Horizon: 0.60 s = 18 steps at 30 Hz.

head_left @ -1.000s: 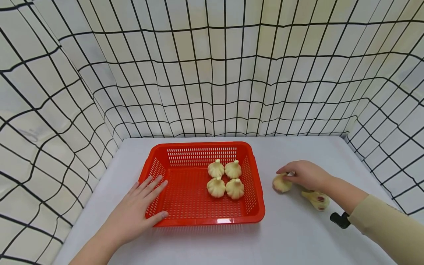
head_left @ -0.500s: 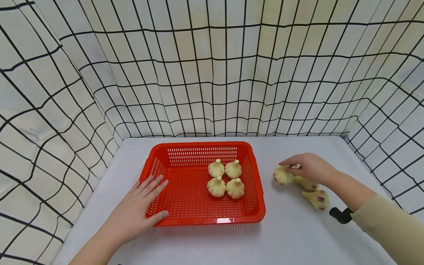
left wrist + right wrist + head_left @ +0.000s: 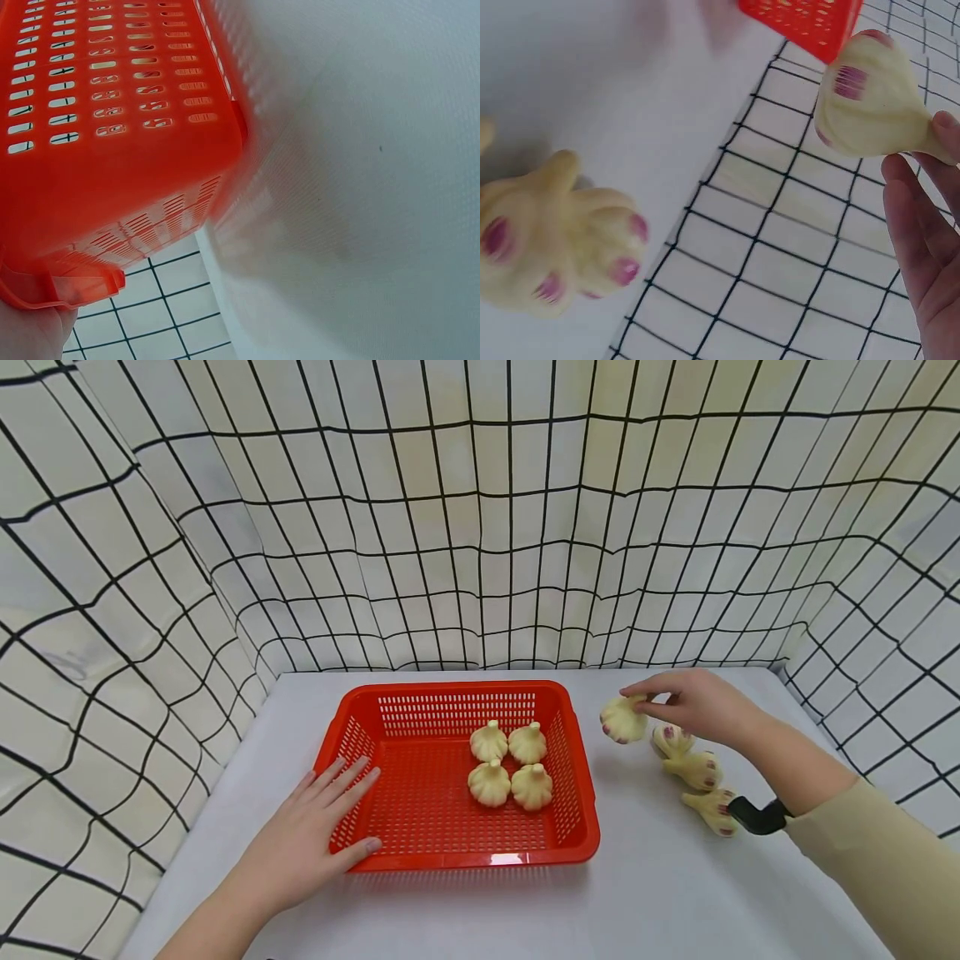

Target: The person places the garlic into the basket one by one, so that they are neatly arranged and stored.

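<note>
My right hand (image 3: 690, 703) pinches a pale garlic bulb (image 3: 624, 720) by its stem, above the table to the right of the red basket (image 3: 465, 862). In the right wrist view, purple patches show on this held bulb (image 3: 870, 97). Beneath and beside the right wrist lie three more bulbs, one of them a garlic bulb (image 3: 697, 770) in the middle of the row. My left hand (image 3: 300, 839) rests on the basket's left rim with fingers straight and spread. Inside the basket, several garlic bulbs (image 3: 490, 783) sit stem up in the right half.
A black grid net (image 3: 510, 543) over pale sheeting walls the table at the back and both sides. The white table (image 3: 480, 918) runs in front of the basket. A black device (image 3: 757, 817) is at the right wrist by the sleeve.
My right hand has lifted the garlic bulb off the table and moved it up and slightly left. Bulbs under the hand now show. The left hand and basket stay put.
</note>
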Motion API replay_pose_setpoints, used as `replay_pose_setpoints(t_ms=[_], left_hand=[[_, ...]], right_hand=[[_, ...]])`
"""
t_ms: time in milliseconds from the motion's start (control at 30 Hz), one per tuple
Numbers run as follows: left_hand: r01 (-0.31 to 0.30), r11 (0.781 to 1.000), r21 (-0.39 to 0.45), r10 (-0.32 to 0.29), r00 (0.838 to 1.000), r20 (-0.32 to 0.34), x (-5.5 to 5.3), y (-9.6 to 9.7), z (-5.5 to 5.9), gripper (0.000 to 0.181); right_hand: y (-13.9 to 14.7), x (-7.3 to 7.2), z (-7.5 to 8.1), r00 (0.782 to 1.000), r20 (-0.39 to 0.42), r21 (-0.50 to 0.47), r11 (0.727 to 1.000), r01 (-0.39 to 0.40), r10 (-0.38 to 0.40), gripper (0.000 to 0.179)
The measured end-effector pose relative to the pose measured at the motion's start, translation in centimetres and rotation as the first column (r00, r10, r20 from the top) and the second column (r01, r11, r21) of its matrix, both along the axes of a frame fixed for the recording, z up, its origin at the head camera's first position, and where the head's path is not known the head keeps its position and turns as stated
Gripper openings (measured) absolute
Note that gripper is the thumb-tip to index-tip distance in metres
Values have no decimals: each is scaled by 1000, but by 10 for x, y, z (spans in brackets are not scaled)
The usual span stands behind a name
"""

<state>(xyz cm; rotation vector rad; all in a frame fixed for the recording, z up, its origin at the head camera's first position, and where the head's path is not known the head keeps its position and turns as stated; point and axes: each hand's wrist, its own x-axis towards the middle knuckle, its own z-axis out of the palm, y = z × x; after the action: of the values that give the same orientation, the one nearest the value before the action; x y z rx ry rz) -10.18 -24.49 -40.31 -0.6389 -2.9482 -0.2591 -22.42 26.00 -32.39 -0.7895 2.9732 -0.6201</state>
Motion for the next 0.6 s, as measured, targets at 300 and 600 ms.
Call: replay_pose_setpoints(t_ms=[300, 600], left_hand=[[-3, 1000, -4, 3, 1000, 3, 0, 0, 0, 84], [-1, 1000, -2, 1, 1000, 0, 0, 1, 0, 84]], right_hand=[[-40, 2, 15, 996, 34, -50, 996, -75, 77, 31], [-71, 7, 16, 975, 23, -17, 975, -221, 221, 30]])
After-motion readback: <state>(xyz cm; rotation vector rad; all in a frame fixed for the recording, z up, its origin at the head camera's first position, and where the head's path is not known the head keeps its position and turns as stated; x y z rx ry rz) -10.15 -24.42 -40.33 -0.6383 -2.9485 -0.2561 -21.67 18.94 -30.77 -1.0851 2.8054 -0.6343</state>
